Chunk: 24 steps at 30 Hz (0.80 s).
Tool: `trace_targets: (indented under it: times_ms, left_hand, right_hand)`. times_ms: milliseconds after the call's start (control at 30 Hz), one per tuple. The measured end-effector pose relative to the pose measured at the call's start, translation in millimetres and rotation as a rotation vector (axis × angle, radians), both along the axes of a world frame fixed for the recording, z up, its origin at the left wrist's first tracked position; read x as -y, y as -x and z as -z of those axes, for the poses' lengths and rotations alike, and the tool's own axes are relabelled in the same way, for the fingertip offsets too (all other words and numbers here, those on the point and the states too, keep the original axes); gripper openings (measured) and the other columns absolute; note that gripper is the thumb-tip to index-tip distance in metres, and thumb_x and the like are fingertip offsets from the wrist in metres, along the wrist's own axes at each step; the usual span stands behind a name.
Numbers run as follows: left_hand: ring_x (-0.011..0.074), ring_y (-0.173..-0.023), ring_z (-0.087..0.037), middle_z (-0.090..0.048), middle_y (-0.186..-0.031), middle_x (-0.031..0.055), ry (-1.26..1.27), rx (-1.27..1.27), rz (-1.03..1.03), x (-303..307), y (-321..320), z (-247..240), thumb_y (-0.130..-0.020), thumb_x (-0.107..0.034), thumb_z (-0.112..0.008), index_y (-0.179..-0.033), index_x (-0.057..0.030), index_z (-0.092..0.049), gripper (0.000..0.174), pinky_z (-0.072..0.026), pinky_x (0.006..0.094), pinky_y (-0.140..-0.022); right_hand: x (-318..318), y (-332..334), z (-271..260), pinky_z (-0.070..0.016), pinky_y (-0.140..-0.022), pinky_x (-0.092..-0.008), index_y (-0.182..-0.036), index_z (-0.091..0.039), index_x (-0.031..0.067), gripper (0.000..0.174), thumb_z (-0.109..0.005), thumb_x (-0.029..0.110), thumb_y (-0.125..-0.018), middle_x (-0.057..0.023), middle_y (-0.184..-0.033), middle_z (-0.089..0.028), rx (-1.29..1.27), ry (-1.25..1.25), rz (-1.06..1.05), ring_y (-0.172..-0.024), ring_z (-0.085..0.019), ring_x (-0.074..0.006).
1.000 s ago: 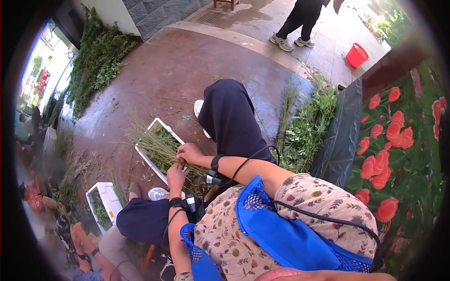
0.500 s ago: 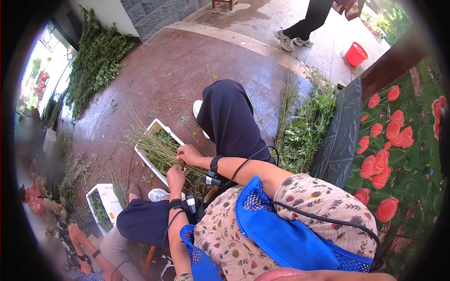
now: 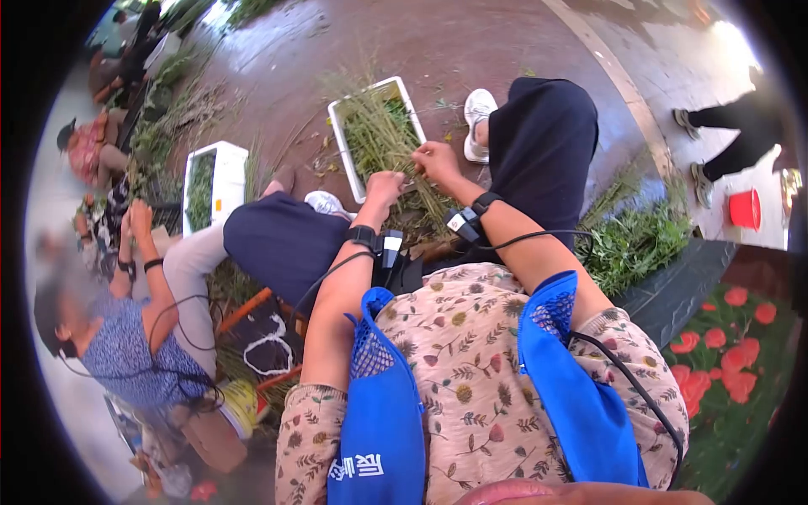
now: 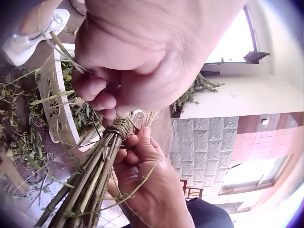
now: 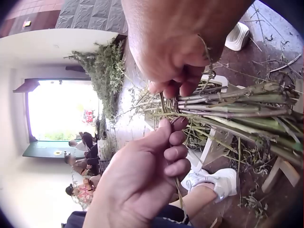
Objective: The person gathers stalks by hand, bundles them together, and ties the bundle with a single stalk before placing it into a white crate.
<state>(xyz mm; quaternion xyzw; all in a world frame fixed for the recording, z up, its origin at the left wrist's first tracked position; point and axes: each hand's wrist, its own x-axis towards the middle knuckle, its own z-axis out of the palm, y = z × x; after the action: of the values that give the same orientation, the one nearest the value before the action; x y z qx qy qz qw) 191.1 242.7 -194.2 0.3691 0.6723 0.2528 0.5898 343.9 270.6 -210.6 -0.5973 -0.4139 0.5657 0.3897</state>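
A bundle of cut plant stems [image 5: 237,107] lies across the white foam box [image 3: 338,135] in front of me. A thin stalk [image 4: 122,124] is wound several times round it, forming a band. My left hand [image 3: 385,187] pinches one end of that stalk, whose tail trails from the curled fingers in both wrist views. Close beside it, my right hand [image 3: 438,162] has its fingertips at the band and pinches the stalk between thumb and fingers, as the right wrist view shows. Leafy tops of the bundle spread over the box's far side.
Green leafy plants [image 3: 631,244] are heaped to the right. A second white box [image 3: 225,181] stands at the left, near a seated person [image 3: 143,337]. A red bucket [image 3: 744,209] is at far right. Loose stems litter the floor [image 3: 471,50].
The head view has swung, so the box, hands and bundle appear farther right and higher, and more of the seated person shows. Both hands stay at the bundle.
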Motion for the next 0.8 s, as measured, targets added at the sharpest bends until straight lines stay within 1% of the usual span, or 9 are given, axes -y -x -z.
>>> trace_targets:
  times_ms: [133,167,267,300,400,533,633,733,800]
  left_hand:
    - [0.0083,-0.051,-0.046,-0.057,-0.064,0.0017,-0.107,-0.132,0.138,-1.6,2.1,3.6,-0.091,-0.019,-0.056,-0.077,-0.0031,-0.064,0.022,-0.0362,0.0260,-0.045]
    - [0.0281,-0.068,-0.063,-0.066,-0.076,0.0155,-0.219,-0.367,0.306,-3.6,3.6,5.7,-0.085,-0.020,-0.061,-0.092,-0.0022,-0.067,0.020,-0.0485,0.0396,-0.063]
    - [0.0373,-0.082,-0.063,-0.066,-0.085,0.0190,-0.467,-0.655,0.549,4.5,-1.1,-22.2,-0.084,-0.020,-0.061,-0.095,-0.0060,-0.067,0.019,-0.0495,0.0457,-0.073]
    - [0.0396,-0.090,-0.062,-0.066,-0.090,0.0185,-0.419,-0.660,0.553,5.9,-2.8,-33.3,-0.083,-0.021,-0.061,-0.093,-0.0073,-0.066,0.018,-0.0491,0.0478,-0.077]
    - [0.0391,-0.089,-0.062,-0.066,-0.090,0.0198,-0.470,-0.691,0.577,4.7,4.4,-31.9,-0.084,-0.022,-0.061,-0.091,-0.0057,-0.066,0.019,-0.0497,0.0468,-0.077]
    - [0.0404,-0.087,-0.062,-0.065,-0.088,0.0216,-0.463,-0.681,0.460,-0.8,8.3,-27.7,-0.085,-0.021,-0.061,-0.089,-0.0036,-0.066,0.019,-0.0489,0.0468,-0.075]
    - [0.0399,-0.088,-0.062,-0.066,-0.089,0.0209,-0.440,-0.698,0.425,-3.1,11.4,-31.3,-0.085,-0.022,-0.062,-0.090,-0.0042,-0.068,0.019,-0.0493,0.0469,-0.075]
    - [0.0392,-0.087,-0.063,-0.066,-0.089,0.0205,-0.438,-0.736,0.435,-5.1,9.6,-35.6,-0.085,-0.023,-0.062,-0.090,-0.0044,-0.068,0.020,-0.0497,0.0466,-0.075]
    - [0.0384,-0.087,-0.063,-0.066,-0.089,0.0203,-0.440,-0.751,0.414,-7.7,12.3,-43.3,-0.084,-0.023,-0.063,-0.090,-0.0051,-0.068,0.020,-0.0501,0.0463,-0.075]
  right_hand:
    - [-1.5,-3.1,2.0,-0.0469,-0.046,-0.0250,-0.085,-0.064,0.0017,0.008,-0.067,0.010,-0.084,-0.0049,-0.066,-0.064,-0.124,0.068,0.029,-0.056,-0.060,-0.0101]
    - [-1.8,-3.4,2.6,-0.0468,-0.046,-0.0251,-0.086,-0.064,0.0016,0.009,-0.067,0.010,-0.084,-0.0048,-0.067,-0.064,-0.127,0.088,0.034,-0.056,-0.060,-0.0101]
    - [-1.5,-6.2,9.9,-0.0464,-0.047,-0.0254,-0.087,-0.064,0.0014,0.009,-0.067,0.010,-0.084,-0.0045,-0.066,-0.063,-0.131,0.142,0.046,-0.055,-0.058,-0.0100]
    - [-1.8,-7.3,10.4,-0.0463,-0.047,-0.0257,-0.087,-0.064,0.0014,0.010,-0.067,0.010,-0.084,-0.0044,-0.066,-0.063,-0.132,0.152,0.045,-0.055,-0.058,-0.0100]
    - [-2.2,-6.1,10.7,-0.0459,-0.048,-0.0263,-0.088,-0.065,0.0017,0.010,-0.067,0.011,-0.085,-0.0038,-0.066,-0.063,-0.116,0.094,-0.024,-0.055,-0.058,-0.0098]
    - [2.9,-2.9,-0.4,-0.0462,-0.051,-0.0262,-0.087,-0.068,0.0025,0.010,-0.066,0.012,-0.084,-0.0028,-0.066,-0.064,0.016,-0.066,-0.246,-0.056,-0.058,-0.0095]
    - [6.8,-1.6,-1.8,-0.0463,-0.053,-0.0252,-0.086,-0.069,0.0029,0.010,-0.066,0.013,-0.084,-0.0019,-0.066,-0.065,0.335,-0.282,-0.424,-0.056,-0.058,-0.0090]
    - [5.4,-1.2,-3.2,-0.0469,-0.053,-0.0253,-0.090,-0.068,-0.0001,0.013,-0.062,0.011,-0.087,-0.0031,-0.068,-0.064,0.395,-0.241,-0.384,-0.057,-0.057,-0.0098]
    - [3.5,-1.7,-2.4,-0.0470,-0.052,-0.0265,-0.089,-0.067,-0.0010,0.014,-0.062,0.012,-0.088,-0.0034,-0.068,-0.063,0.178,-0.061,-0.233,-0.056,-0.057,-0.0106]
